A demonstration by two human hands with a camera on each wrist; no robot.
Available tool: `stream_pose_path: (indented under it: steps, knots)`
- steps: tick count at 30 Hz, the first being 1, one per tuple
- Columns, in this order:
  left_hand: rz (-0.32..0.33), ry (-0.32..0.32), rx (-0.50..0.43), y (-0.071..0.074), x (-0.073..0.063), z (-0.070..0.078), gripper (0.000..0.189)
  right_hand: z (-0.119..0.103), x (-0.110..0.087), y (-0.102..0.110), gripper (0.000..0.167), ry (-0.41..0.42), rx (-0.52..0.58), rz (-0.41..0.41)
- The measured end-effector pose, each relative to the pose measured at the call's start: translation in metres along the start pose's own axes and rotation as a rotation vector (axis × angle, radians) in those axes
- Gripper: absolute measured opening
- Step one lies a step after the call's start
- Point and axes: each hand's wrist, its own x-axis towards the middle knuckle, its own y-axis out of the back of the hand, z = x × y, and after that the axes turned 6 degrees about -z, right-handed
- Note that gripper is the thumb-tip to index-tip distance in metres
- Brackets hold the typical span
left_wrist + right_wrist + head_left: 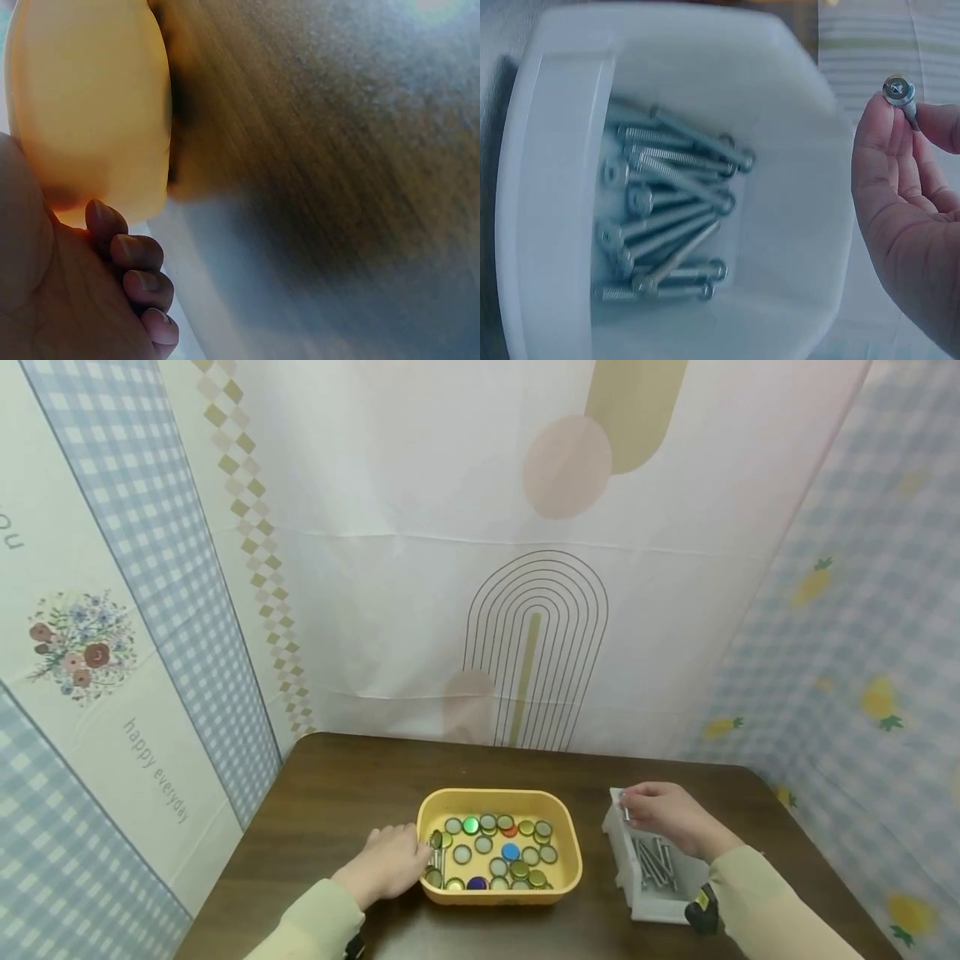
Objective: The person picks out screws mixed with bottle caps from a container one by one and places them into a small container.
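Observation:
A yellow plastic basin [498, 898] holds many bottle caps, mostly metallic, with blue, green and red ones among them. Slim silver pieces like bolts [438, 858] lie at its left end. My left hand [392, 860] grips that end of the basin; in the left wrist view its fingers [142, 281] are curled by the wall, and the thumb is hidden. Between thumb and fingers my right hand [670, 814] pinches a silver bolt [900, 91], its recessed head facing the right wrist camera. Below it, a white bin [555, 202] contains several long bolts [679, 169].
The brown wooden table [330, 785] carries both containers, with the bin to the right of the basin. A patterned white cloth [375, 627] hangs behind the table, and checked cloths [840, 635] flank it.

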Motion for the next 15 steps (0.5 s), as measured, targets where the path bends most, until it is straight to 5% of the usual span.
stream_pose_path:
  steps: [7,15]
  knots:
    - [0.015,-0.008,0.005,0.0,0.0,0.0,0.042,0.011,-0.004,0.01,0.044,-0.064,-0.049,0.05]
    - [0.004,-0.004,0.004,-0.001,0.002,-0.001,0.041,0.02,-0.005,-0.003,0.012,-0.017,-0.331,0.076]
